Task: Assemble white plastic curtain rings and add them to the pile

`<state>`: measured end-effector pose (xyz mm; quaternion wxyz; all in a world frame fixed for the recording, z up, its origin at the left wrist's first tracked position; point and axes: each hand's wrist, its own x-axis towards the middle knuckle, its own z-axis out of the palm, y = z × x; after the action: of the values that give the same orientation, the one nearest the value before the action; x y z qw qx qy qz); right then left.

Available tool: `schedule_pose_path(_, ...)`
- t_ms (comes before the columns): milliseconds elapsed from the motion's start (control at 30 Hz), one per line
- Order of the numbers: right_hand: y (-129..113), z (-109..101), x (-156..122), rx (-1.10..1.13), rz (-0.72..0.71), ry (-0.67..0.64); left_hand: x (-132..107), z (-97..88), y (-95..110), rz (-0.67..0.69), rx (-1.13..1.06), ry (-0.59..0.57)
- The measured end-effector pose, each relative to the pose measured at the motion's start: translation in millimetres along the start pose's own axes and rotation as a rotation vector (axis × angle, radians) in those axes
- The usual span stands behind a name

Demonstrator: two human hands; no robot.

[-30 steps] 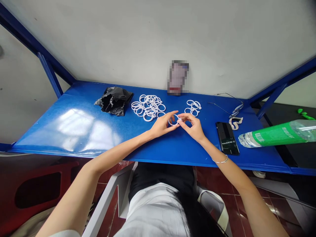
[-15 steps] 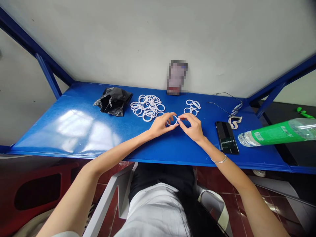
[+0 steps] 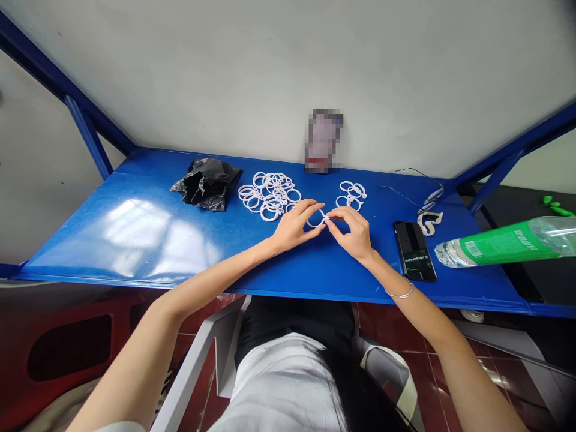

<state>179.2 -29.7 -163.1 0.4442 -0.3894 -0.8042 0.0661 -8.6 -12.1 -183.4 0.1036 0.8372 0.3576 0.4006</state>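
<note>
Both hands meet over the middle of the blue table [image 3: 135,240] and pinch one white plastic ring [image 3: 316,222] between them. My left hand [image 3: 294,227] grips its left side with thumb and fingers. My right hand [image 3: 353,231] pinches the ring's right side at its clasp end. Behind my left hand lies a big pile of white rings [image 3: 269,194]. A smaller cluster of white rings [image 3: 352,194] lies behind my right hand.
A crumpled black plastic bag [image 3: 206,182] sits left of the big pile. A black phone [image 3: 414,250] lies to the right, beside a white heart-shaped piece [image 3: 429,222], glasses [image 3: 425,195] and a lying green-labelled water bottle [image 3: 504,243]. A blurred upright object [image 3: 323,141] leans on the wall.
The hands and ring shifted only slightly; my left fingers curled a little more over the ring. Nothing else on the table moved.
</note>
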Motion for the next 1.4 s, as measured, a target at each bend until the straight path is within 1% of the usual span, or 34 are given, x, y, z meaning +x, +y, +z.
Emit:
schedule_pose_path(100, -1.0, -0.4, 0.0, 0.004, 0.027, -0.002, 0.1, 0.8, -1.5, 0.042, 0.017, 0.023)
schedule_pose_path(367, -0.5, 0.3, -0.6, 0.022, 0.029, -0.004, 1.8, -2.0, 0.6, 0.098, -0.028, -0.012)
schedule_pose_path(500, -1.3, -0.1, -0.3, 0.019, 0.044, -0.014, 2.0, -3.0, 1.4, 0.085, -0.061, -0.025)
schedule_pose_path(700, -1.0, 0.2, -0.7, 0.029, 0.016, -0.009, 0.6, -2.0, 0.6, 0.078, -0.097, -0.028)
schedule_pose_path(967, -1.8, 0.0, -0.3, 0.042, 0.036, -0.024, -0.3, -1.2, 1.5, 0.018, -0.134, -0.068)
schedule_pose_path(1233, -1.9, -0.7, 0.6, 0.018, -0.014, -0.018, -0.2, -0.6, 1.8, 0.023, -0.153, -0.064)
schedule_pose_path(1400, -0.9, -0.4, -0.5, 0.021, 0.011, -0.037, -0.5, -1.4, 2.7, 0.021, -0.152, -0.072)
